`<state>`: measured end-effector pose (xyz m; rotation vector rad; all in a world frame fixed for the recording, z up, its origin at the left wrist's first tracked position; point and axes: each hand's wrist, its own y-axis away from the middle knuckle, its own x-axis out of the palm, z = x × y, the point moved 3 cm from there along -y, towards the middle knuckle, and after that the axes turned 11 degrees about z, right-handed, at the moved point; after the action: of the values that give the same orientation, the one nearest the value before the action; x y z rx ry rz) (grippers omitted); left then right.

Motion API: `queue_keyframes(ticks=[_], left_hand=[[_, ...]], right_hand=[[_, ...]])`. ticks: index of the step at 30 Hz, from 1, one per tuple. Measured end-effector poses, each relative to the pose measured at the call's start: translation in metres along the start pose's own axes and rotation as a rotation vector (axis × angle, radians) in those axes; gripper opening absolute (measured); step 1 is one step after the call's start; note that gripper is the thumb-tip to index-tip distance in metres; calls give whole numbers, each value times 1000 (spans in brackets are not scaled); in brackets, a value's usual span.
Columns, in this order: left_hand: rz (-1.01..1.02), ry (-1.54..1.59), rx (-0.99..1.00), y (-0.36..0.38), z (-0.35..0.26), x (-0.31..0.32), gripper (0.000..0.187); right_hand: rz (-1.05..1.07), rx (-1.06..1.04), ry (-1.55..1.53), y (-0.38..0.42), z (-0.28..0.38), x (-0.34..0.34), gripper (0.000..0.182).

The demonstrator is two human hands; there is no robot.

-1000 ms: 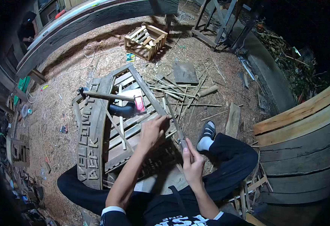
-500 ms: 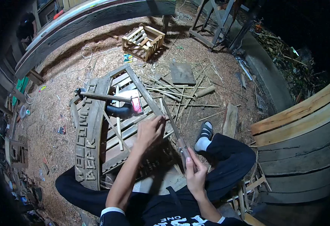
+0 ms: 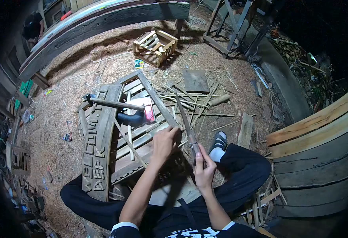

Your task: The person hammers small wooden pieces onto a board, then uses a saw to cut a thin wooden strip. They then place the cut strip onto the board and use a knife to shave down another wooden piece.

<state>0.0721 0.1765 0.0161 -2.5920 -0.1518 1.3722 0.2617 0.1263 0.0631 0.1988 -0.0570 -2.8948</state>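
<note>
My right hand [image 3: 205, 168] is closed round the handle of a long-bladed knife [image 3: 185, 117], its blade pointing up and away. Just left of the blade my left hand [image 3: 165, 144] is closed in a fist at the near right corner of a slatted wooden frame [image 3: 157, 97]. A pale stick end shows beside that fist; whatever the fingers hold is hidden. Along the frame's left side leans a board with raised wooden letters [image 3: 98, 146]. A hammer [image 3: 118, 104] lies across board and frame, above a dark rounded object [image 3: 131, 118] and a pink-and-white packet [image 3: 148, 112].
Loose sticks [image 3: 198, 103] and a flat board [image 3: 196, 81] lie on the shavings-covered ground ahead. Farther back stand a small slatted crate [image 3: 155, 47] and a long bench [image 3: 102, 29]. Curved planks [image 3: 313, 158] rise at right. Another person [image 3: 33, 27] is at the far left.
The knife blade has swung upright and come away from the frame's corner. My left hand stays closed near that corner. The whole view has shifted slightly.
</note>
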Motion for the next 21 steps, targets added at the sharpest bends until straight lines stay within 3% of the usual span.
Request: queue_keyframes(ticks=[2,4,7,11,13,14,16,21], left_hand=[[-27,3,-30,0,-1,2,38],[-47,64,-56,0,-4,1,26],[-62,88,-79,-2,-5,0,18],[-95,65,-39,-3,-1,3,18],[-58,128,-131,-3,1,2,19],[-55,127,-135,-2,0,0,19],[44,165,-173,-3,-2,0,17],[3,164,-91,-2,-7,-9,19]], right_hand=[[16,5,17,-5,-6,1,45],[-8,-131,92,-11,-21,1,42],[-6,-165,85,-12,-30,2,42],[4,-113,108,-14,-26,6,43],[-54,-289,247,-14,-11,10,44],[-51,-285,245,-7,-4,8,44],[68,-44,101,2,9,4,45],[60,-57,137,0,1,8,46]])
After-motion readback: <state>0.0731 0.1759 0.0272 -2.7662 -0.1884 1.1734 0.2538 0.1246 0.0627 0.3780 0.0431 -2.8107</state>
